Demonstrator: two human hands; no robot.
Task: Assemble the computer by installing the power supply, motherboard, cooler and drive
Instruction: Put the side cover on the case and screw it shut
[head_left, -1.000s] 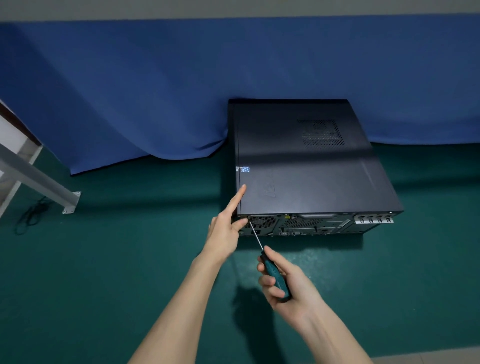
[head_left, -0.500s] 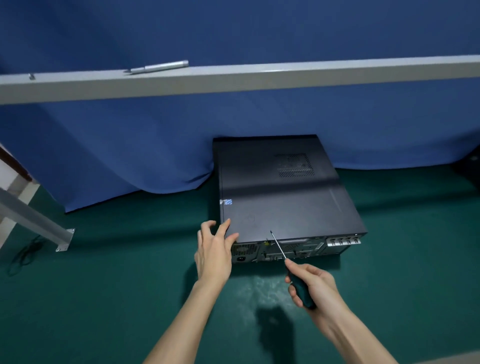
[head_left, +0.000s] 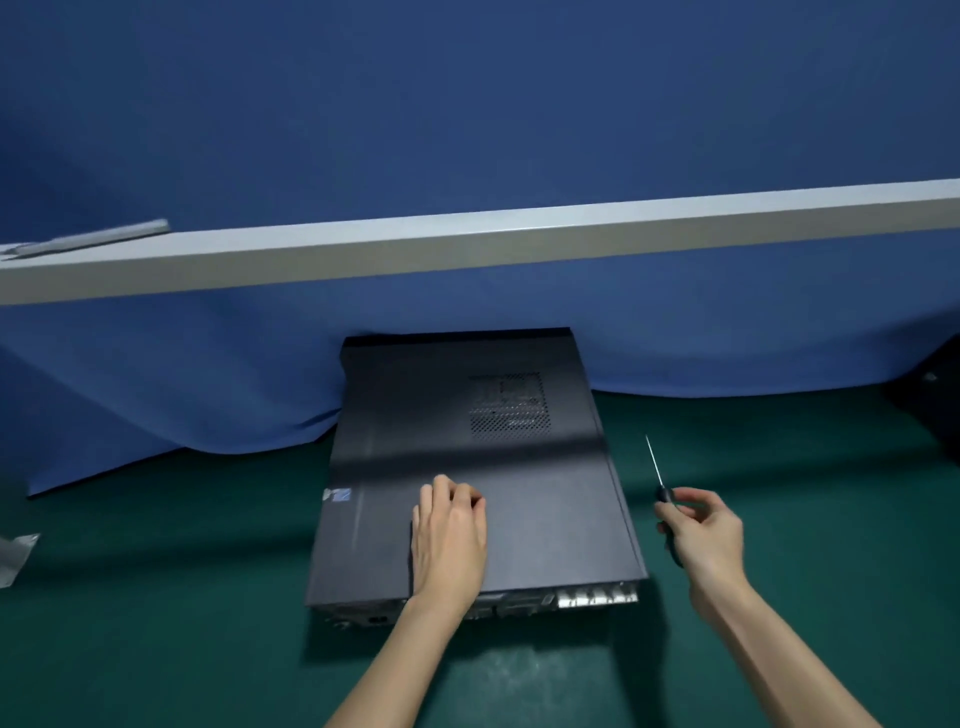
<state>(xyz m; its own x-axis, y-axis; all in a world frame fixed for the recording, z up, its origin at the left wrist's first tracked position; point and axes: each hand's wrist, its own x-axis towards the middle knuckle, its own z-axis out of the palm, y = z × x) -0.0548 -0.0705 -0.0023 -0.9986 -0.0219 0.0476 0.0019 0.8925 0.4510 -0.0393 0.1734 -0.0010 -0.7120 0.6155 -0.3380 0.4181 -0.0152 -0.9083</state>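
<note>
A black computer case (head_left: 545, 499) lies flat on the green mat, its closed side panel facing up and its rear ports toward me. My left hand (head_left: 451, 540) rests palm down on the panel near its front edge, with the fingers curled in. My right hand (head_left: 701, 535) hovers to the right of the case, off the mat. It grips a screwdriver (head_left: 658, 478) by the dark handle, and the thin shaft points up and away. The inside of the case is hidden by the panel.
A grey bar (head_left: 519, 239) crosses the view above the case, with a silver pen-like object (head_left: 88, 241) lying on its left end. Blue cloth (head_left: 208, 389) hangs behind the case. A grey metal piece (head_left: 15, 556) sits at the left edge, and a dark object (head_left: 935, 395) at the right.
My left hand moved from the case's rear corner onto the top panel. My right hand pulled the screwdriver off the case's rear edge and swung it out to the right.
</note>
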